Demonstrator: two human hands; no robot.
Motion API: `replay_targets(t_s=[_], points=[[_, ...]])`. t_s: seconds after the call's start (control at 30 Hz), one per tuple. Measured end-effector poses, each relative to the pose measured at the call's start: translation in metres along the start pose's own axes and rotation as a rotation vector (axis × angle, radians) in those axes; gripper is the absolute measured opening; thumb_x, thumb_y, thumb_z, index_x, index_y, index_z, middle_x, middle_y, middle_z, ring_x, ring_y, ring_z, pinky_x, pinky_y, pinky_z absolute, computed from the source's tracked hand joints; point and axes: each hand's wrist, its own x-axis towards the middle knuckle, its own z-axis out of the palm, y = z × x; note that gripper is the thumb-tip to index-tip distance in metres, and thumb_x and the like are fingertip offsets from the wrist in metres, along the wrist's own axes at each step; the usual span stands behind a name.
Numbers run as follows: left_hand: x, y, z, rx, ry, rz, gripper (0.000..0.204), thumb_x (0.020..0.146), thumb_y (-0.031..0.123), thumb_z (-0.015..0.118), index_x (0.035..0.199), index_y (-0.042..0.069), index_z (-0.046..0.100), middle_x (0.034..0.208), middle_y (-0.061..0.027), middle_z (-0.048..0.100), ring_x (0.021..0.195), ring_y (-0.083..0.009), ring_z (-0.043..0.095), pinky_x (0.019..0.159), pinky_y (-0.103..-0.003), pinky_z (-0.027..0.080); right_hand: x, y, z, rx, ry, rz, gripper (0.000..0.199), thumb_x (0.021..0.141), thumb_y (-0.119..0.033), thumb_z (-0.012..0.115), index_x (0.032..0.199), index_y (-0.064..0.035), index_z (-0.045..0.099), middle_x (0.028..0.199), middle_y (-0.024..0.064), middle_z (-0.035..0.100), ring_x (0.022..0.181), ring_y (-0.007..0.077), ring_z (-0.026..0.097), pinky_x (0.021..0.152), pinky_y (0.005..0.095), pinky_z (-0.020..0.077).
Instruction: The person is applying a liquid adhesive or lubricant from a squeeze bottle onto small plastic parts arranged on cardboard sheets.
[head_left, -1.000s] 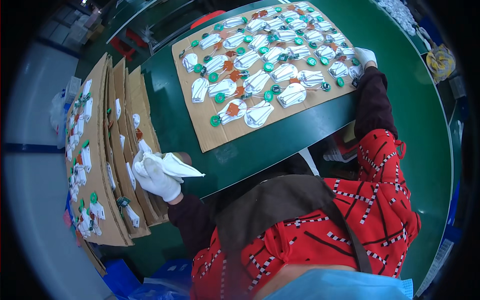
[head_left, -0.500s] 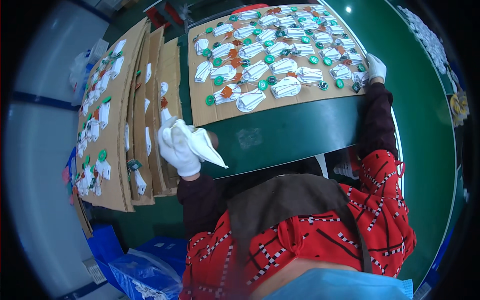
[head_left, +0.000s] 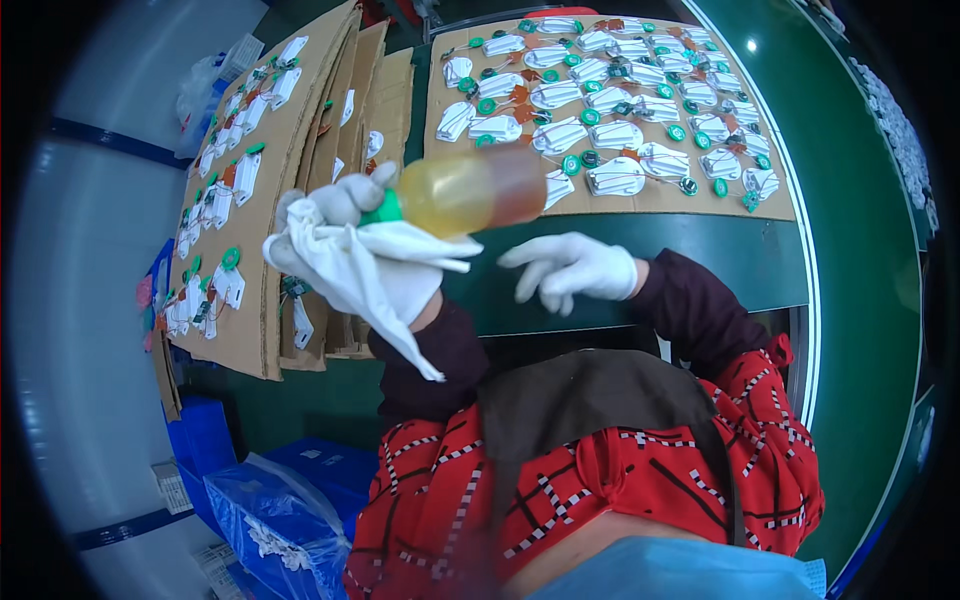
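My left hand (head_left: 345, 202), in a white glove, is closed around the green neck end of a bottle (head_left: 450, 195) and a crumpled white cloth (head_left: 370, 275). The bottle lies nearly level above the near left part of the table, its yellow body turning amber-brown toward the right end. Loose ends of the cloth hang below my hand. My right hand (head_left: 580, 268), also gloved, is empty with its fingers apart, over the green table's near part. Beyond it lies a cardboard sheet (head_left: 700, 205) carrying rows of white plastic parts (head_left: 615, 177) with wired green discs.
Several cardboard sheets (head_left: 285, 200) with similar parts stand close together at the left. Blue bins (head_left: 335, 470), one lined with clear plastic, are at the lower left. A white strip (head_left: 800, 240) runs along the table's right edge.
My left hand has turned, bringing the bottle into plain view. My right hand has left the cardboard's right edge and come left and nearer. The whole view has shifted slightly.
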Motion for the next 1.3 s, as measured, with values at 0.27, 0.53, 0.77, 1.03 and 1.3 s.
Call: replay_targets(t_s=[0.27,0.53,0.77,1.03,1.3], points=[[-0.077,-0.053,0.006,0.613,-0.084,-0.075,0.028,0.092,0.027,0.053,0.092,0.000,0.057,0.093,-0.0113,0.062,0.081,-0.0203,0.060,0.079,-0.032,0.046,0.020,-0.001,0.010,0.744,0.204,-0.535,0.089,0.075,-0.061,0.065,0.139,-0.0108,0.029,0.137,0.0105,0.041,0.123,0.0286,0.045,0.102,0.0460,0.0382],[-0.108,-0.042,-0.034,0.896,-0.232,-0.176,0.041,0.089,0.034,0.059,0.104,-0.003,0.061,0.099,-0.0136,0.060,0.090,-0.0231,0.059,0.079,-0.031,0.046,0.002,0.012,-0.020,0.539,0.555,-0.769,0.067,0.082,-0.040,0.067,0.133,-0.0079,0.039,0.133,0.0078,0.046,0.127,0.0245,0.040,0.110,0.0392,0.0255],[-0.095,-0.019,-0.048,1.122,-0.335,-0.534,0.024,0.083,0.021,0.069,0.094,0.000,0.066,0.076,-0.0048,0.065,0.067,-0.0087,0.058,0.062,-0.024,0.047,0.004,0.020,-0.026,0.446,0.630,-0.723,0.067,0.082,-0.036,0.067,0.135,-0.0082,0.036,0.134,0.0087,0.045,0.128,0.0251,0.040,0.110,0.0407,0.0257],[-0.099,-0.015,-0.051,1.148,-0.482,-0.658,0.028,0.083,0.031,0.067,0.077,0.005,0.059,0.062,-0.0081,0.054,0.052,-0.0208,0.053,0.049,-0.031,0.041,0.005,0.009,-0.018,0.432,0.635,-0.629,0.070,0.081,-0.037,0.069,0.135,-0.0068,0.036,0.132,0.0127,0.046,0.125,0.0303,0.044,0.105,0.0442,0.0339],[-0.110,-0.019,-0.043,1.211,-0.603,-0.479,0.017,0.087,0.021,0.061,0.085,0.004,0.060,0.065,-0.0114,0.056,0.057,-0.0273,0.055,0.053,-0.033,0.043,0.004,0.004,-0.022,0.489,0.665,-0.645,0.059,0.085,-0.031,0.064,0.132,-0.0077,0.039,0.126,0.0129,0.050,0.119,0.0289,0.049,0.100,0.0427,0.0408]])
